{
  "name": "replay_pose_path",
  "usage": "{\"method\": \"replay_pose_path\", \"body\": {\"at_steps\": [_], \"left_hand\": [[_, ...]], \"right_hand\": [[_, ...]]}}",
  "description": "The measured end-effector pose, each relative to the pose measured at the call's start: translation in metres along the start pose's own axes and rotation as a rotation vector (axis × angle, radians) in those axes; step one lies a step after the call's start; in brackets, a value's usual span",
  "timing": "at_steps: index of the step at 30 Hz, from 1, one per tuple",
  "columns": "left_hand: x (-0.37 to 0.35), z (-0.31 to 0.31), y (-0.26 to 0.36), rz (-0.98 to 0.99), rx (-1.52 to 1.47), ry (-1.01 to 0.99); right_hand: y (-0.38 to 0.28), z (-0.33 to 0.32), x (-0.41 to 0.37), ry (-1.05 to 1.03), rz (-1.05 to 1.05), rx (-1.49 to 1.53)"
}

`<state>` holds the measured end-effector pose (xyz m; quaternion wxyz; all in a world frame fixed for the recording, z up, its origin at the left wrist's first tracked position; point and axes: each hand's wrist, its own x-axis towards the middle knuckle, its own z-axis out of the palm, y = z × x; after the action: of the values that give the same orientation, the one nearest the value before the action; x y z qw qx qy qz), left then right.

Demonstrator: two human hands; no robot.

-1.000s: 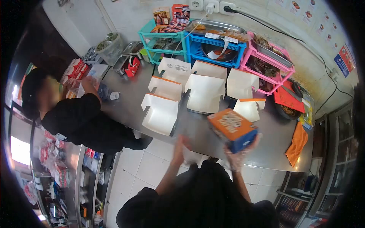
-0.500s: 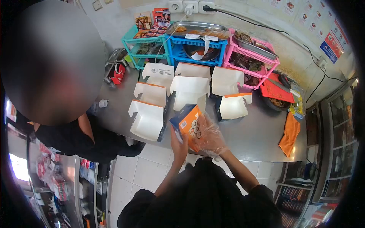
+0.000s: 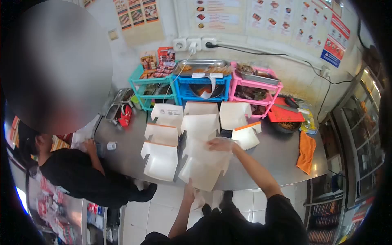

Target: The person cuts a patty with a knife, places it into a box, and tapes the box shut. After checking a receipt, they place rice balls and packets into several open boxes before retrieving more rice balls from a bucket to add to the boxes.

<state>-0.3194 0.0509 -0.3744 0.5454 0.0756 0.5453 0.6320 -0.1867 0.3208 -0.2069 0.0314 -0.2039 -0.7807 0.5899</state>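
An unfolded takeaway box [image 3: 204,173] with a white inside lies tilted at the front edge of the steel table. My left hand [image 3: 188,192] is closed on its near left corner, its wrist low and partly blurred by clear plastic. Over the raised lid of this box is my right hand [image 3: 222,145] in a clear plastic glove, fingers stretched to the left against the white inside. Other open white boxes stand around it: one [image 3: 161,161] to the left, a small one [image 3: 246,136] to the right, and several behind.
Stacked teal [image 3: 153,87], blue [image 3: 202,81] and pink racks [image 3: 257,87] line the wall. At right are a red cutting board [image 3: 286,112] with a knife, a dark bowl [image 3: 288,127] and an orange cloth [image 3: 306,151]. Another person [image 3: 73,171] stands at the left.
The closed orange and dark box held between both hands is now open on the table, white inside up. My left hand moved down, my right onto the lid. The view tilted up.
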Motion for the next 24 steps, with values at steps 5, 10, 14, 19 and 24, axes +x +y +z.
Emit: {"method": "replay_pose_path", "body": {"at_steps": [5,10,14,19,24], "left_hand": [[-0.078,-0.026,0.051,-0.056,0.094,0.046],[-0.172,0.012,0.097,-0.308,0.395,-0.878],[-0.187,0.087,0.046,-0.361,0.689,-1.464],[-0.263,0.187,-0.064,-0.602,0.989,-1.829],[-0.483,0.268,-0.198,-0.386,0.866,-2.510]], "right_hand": [[-0.085,0.033,-0.025,0.609,-0.149,-0.529],[-0.012,0.099,-0.123,0.892,-0.021,-0.442],[0.062,0.198,-0.292,0.901,0.537,-0.399],[0.088,0.377,-0.532,1.446,0.926,-0.137],[0.024,0.582,-0.696,1.980,1.345,0.094]]}}
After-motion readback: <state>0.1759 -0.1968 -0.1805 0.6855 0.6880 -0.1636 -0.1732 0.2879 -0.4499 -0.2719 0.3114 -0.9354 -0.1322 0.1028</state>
